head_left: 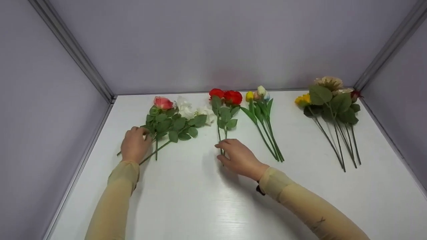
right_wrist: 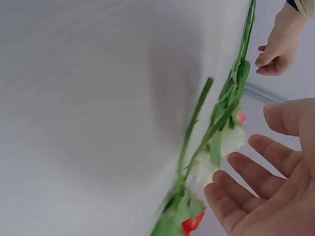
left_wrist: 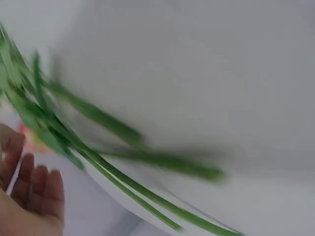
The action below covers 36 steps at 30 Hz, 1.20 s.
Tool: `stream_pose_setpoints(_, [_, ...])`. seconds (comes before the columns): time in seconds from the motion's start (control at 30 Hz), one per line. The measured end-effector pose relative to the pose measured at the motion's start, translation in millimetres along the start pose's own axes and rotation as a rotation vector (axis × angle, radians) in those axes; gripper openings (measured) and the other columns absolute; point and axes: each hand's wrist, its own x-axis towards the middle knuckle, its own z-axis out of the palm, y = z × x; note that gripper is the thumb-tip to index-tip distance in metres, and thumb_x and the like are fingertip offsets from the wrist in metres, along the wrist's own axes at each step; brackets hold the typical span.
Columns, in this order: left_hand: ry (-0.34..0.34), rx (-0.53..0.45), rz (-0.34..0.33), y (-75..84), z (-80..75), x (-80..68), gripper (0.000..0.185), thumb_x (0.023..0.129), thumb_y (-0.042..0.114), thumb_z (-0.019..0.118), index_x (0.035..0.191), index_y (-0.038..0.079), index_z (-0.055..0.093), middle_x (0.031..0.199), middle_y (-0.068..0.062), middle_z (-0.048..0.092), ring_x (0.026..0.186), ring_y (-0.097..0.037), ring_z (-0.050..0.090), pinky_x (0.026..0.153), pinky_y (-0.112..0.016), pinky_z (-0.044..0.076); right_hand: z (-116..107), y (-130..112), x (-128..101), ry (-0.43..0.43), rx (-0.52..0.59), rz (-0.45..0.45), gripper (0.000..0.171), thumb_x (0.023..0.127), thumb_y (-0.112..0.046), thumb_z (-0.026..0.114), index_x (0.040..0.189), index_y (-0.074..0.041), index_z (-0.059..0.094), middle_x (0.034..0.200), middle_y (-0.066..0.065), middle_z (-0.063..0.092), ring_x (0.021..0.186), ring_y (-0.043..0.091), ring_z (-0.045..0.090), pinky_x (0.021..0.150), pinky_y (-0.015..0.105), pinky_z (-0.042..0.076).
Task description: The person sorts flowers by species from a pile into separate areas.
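My left hand (head_left: 135,145) is over the leaves and stems of a pink rose (head_left: 163,102) and white flowers (head_left: 185,108), at the left of the table. In the left wrist view its fingers (left_wrist: 37,184) are loosely bent beside green stems (left_wrist: 142,189), pinching none. My right hand (head_left: 241,158) hovers by the stem ends of two red flowers (head_left: 233,97). The right wrist view shows its relaxed fingers (right_wrist: 268,167) spread apart, with a gap between them and the red flowers' stems (right_wrist: 199,115).
Right of the red flowers lie several tulips (head_left: 262,90) with yellow, white and bluish heads. Farther right is a bunch with a yellow flower (head_left: 303,99), beige flowers (head_left: 328,82) and a dark red flower (head_left: 355,95). Grey-white panels (head_left: 220,43) enclose the white table (head_left: 200,200).
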Motion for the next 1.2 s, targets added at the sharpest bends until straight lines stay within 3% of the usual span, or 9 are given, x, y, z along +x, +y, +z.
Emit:
stream_pose_setpoints(0.17, [-0.108,0.019,0.029,-25.1,-13.8,-14.0,0.025,0.099,0.020,0.069,0.114,0.001,0.076,0.109,-0.019,0.068,0.100,-0.039,0.062,0.083,-0.054,0.053,9,-28,22,-0.054,-0.073,-0.099,0.037,0.102,-0.025,0.066,0.135,-0.007,0.064,0.137,0.010,0.061,0.131,0.029,0.052,0.110,0.043,0.043])
stream_pose_setpoints(0.43, [-0.081,0.120,0.092,-21.3,-3.9,-15.5,0.017,0.097,0.017,0.072,0.103,0.003,0.080,0.097,-0.016,0.068,0.089,-0.036,0.063,0.074,-0.051,0.055,24,-56,35,-0.103,-0.075,-0.159,0.038,0.104,-0.028,0.063,0.138,-0.010,0.063,0.137,0.008,0.061,0.133,0.027,0.051,0.113,0.040,0.040])
stream_pose_setpoints(0.57, [-0.072,0.114,0.085,-23.8,-1.8,-17.4,0.015,0.098,0.012,0.070,0.100,0.000,0.078,0.092,-0.016,0.066,0.083,-0.035,0.064,0.071,-0.050,0.055,28,-57,33,-0.097,-0.078,-0.162,0.037,0.104,-0.028,0.063,0.136,-0.011,0.064,0.136,0.007,0.062,0.132,0.027,0.052,0.113,0.039,0.040])
stream_pose_setpoints(0.93, [-0.073,0.143,-0.052,-40.4,-16.6,-24.2,0.017,0.100,0.009,0.064,0.101,-0.005,0.073,0.095,-0.023,0.065,0.084,-0.041,0.066,0.069,-0.056,0.056,27,-40,25,-0.085,-0.044,-0.107,0.033,0.103,-0.026,0.064,0.132,-0.010,0.067,0.133,0.007,0.063,0.129,0.027,0.053,0.111,0.040,0.042])
stream_pose_setpoints(1.07, [-0.048,0.129,-0.037,-43.7,-20.2,-27.5,0.016,0.099,0.007,0.063,0.100,-0.006,0.073,0.093,-0.023,0.064,0.082,-0.042,0.066,0.068,-0.057,0.056,27,-36,22,-0.075,-0.035,-0.114,0.033,0.102,-0.024,0.065,0.131,-0.008,0.067,0.132,0.008,0.064,0.128,0.028,0.054,0.110,0.041,0.043])
stream_pose_setpoints(1.2, [-0.038,0.090,0.022,-45.4,-25.0,-28.5,0.016,0.100,0.006,0.062,0.102,-0.006,0.073,0.093,-0.021,0.063,0.081,-0.039,0.065,0.070,-0.055,0.055,24,-33,20,-0.065,-0.021,-0.112,0.033,0.102,-0.024,0.065,0.130,-0.007,0.068,0.132,0.009,0.064,0.128,0.029,0.054,0.109,0.042,0.043])
